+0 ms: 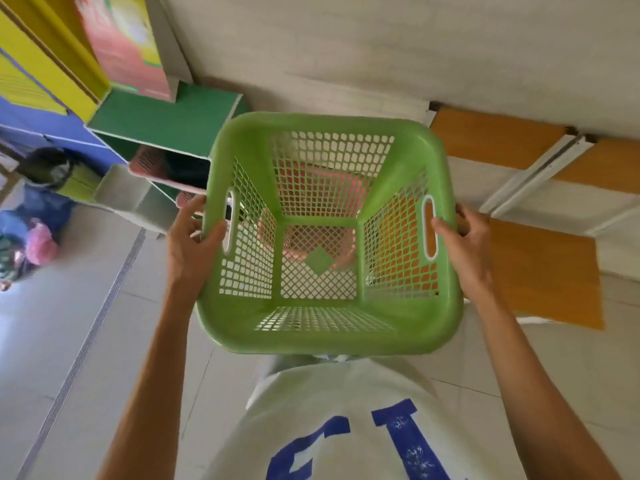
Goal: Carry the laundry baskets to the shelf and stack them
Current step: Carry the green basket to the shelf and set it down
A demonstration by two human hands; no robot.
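I hold a green mesh laundry basket (329,327) upright in front of my chest, seen from above. My left hand (192,237) grips its left rim beside the slot handle. On the opposite rim, my right hand (462,242) grips beside the other slot handle. Through the green mesh a pink basket (322,192) shows below, partly hidden. Another pink basket (149,161) lies on its side in the green shelf (162,116) at the left.
Yellow, blue and green shelf units (45,81) with a pink box (124,43) stand at the left. Orange panels (540,268) lie on the floor at the right. A pink and dark soft toy (34,244) sits at the far left on pale tiles.
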